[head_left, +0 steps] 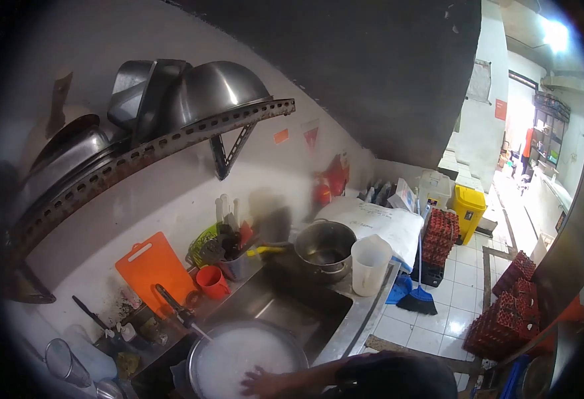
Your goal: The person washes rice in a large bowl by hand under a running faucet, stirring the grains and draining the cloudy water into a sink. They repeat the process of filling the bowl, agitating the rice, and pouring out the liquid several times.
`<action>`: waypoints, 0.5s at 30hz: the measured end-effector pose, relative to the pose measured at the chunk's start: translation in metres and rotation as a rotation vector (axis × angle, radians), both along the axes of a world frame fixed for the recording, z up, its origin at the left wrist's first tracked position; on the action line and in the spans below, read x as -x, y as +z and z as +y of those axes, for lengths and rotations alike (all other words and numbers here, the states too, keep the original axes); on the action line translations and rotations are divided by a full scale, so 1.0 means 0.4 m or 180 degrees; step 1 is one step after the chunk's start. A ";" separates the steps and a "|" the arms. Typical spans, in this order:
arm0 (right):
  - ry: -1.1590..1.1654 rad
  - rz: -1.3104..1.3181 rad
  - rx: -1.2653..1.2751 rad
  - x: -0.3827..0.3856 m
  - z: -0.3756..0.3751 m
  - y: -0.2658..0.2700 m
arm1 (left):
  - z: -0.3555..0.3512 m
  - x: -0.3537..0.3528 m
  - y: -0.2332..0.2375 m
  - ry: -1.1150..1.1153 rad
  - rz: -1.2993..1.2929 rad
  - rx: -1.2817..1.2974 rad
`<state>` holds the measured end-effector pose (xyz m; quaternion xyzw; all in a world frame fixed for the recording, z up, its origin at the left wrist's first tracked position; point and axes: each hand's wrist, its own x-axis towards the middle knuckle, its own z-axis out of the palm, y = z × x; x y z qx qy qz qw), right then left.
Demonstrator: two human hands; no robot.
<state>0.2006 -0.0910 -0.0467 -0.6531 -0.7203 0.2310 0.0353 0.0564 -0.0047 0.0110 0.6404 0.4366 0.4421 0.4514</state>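
My right hand [262,383] reaches in from the lower right, its fingers spread at the surface of cloudy, whitish liquid in a large round metal pot [300,347]. No object shows in its grip. The pot stands at the near end of a metal sink [285,312]. A thin stream runs from the dark-handled faucet [175,306] toward the pot. My left hand is out of sight.
An orange cutting board [147,266] and red mug [213,282] are behind the sink. A deep pot [325,249] and white pitcher [370,266] stand right. Overhead is a metal shelf [165,141] with bowls. A person [527,147] is far back.
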 end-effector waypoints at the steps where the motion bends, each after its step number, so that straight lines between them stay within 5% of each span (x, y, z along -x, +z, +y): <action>1: 0.0288 0.0211 -0.0044 -0.003 -0.021 -0.007 | 0.002 0.007 -0.001 0.0016 0.0004 0.0000; 5: 0.0395 0.0464 -0.0048 -0.084 -0.078 0.025 | 0.006 0.020 -0.007 0.0042 0.0003 0.0028; 9: -0.0307 0.0183 0.0460 -0.122 -0.043 0.097 | 0.008 0.035 -0.013 0.0064 0.0012 0.0040; 11: -0.0847 -0.0082 0.1019 -0.109 0.039 0.053 | 0.008 0.042 -0.020 0.0065 0.0016 0.0041; 15: -0.0980 0.0006 0.0899 -0.027 0.071 -0.004 | 0.015 0.069 -0.043 0.0113 -0.0065 0.0045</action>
